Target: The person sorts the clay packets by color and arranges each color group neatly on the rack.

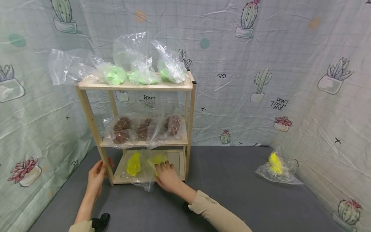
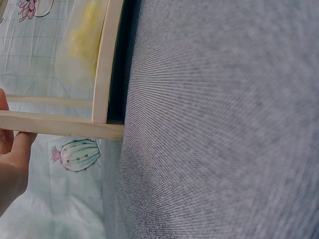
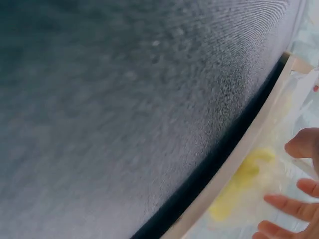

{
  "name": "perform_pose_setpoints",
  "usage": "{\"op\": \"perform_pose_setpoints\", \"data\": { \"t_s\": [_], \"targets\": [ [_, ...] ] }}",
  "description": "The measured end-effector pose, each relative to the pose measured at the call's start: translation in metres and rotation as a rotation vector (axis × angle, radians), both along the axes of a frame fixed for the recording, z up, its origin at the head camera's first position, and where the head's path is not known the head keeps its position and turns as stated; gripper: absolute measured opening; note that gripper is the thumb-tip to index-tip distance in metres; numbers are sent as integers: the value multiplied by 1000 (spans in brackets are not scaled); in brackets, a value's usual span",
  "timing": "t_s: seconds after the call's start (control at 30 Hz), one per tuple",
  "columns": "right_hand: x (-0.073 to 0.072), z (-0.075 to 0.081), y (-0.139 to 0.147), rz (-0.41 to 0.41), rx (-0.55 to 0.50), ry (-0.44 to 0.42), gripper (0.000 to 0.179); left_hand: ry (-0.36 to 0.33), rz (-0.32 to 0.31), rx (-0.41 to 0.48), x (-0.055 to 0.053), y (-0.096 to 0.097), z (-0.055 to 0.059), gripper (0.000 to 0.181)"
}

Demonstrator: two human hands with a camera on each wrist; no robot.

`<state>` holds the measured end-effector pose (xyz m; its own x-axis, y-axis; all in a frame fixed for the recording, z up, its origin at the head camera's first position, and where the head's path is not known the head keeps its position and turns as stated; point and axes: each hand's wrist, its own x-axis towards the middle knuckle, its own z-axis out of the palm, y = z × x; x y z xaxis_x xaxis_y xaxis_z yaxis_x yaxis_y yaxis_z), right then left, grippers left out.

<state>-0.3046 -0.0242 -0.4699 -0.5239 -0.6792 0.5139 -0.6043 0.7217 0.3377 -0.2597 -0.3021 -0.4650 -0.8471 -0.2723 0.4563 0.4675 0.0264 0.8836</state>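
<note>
A wooden shelf rack with three levels stands on the grey table. My left hand grips its front left post low down; in the left wrist view, thumb and fingers of that hand lie on either side of the wood. On the bottom level sit two clear bags with yellow contents, a left one and a right one. My right hand is at the right bag and partly covers it. In the right wrist view its fingers are spread beside the yellow bag.
Bags with brown lumps fill the middle level. Bags with pale green contents lie on top, one overhanging the left end. Another yellow bag lies on the table at the right. A cactus-print cloth surrounds the table.
</note>
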Motion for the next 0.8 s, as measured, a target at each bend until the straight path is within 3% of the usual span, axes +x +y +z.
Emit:
{"op": "perform_pose_setpoints", "data": {
  "t_s": [0.13, 0.3, 0.53, 0.8],
  "targets": [
    [2, 4, 7, 74, 29, -74, 35, -25, 18, -15, 0, 0, 1, 29],
    [2, 2, 11, 117, 84, -93, 34, -32, 19, -13, 1, 0, 2, 28],
    [-3, -3, 11, 88, 161, -239, 40, -2, -10, -1, 0, 1, 2, 28],
    [-5, -1, 10, 52, 148, -389, 44, -1, -17, 12, -1, 0, 1, 31]
  ]
}}
